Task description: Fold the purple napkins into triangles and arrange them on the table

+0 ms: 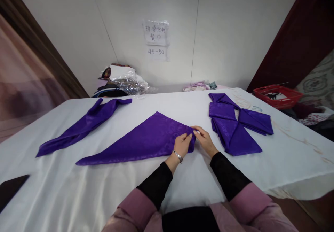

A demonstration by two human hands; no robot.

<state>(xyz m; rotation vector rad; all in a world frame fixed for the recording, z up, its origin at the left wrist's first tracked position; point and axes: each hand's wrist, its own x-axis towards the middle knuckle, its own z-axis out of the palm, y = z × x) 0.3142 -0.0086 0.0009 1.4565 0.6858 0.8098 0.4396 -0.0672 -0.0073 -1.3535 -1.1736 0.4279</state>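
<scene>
A purple cloth napkin, folded into a long triangle, lies across the middle of the white-covered table. Both my hands are at its right end. My left hand, with a silver bracelet at the wrist, pinches the cloth near its right corner. Just beside it, my right hand pinches the edge of the same corner, where the cloth is turned over. The fingertips of the two hands almost meet. Part of the corner is hidden behind my fingers.
Several folded purple napkins lie to the right. A loosely gathered purple napkin lies at the left. A pile of fabrics and plastic wrap stands at the back, a red basket at the far right, a dark flat object at near left.
</scene>
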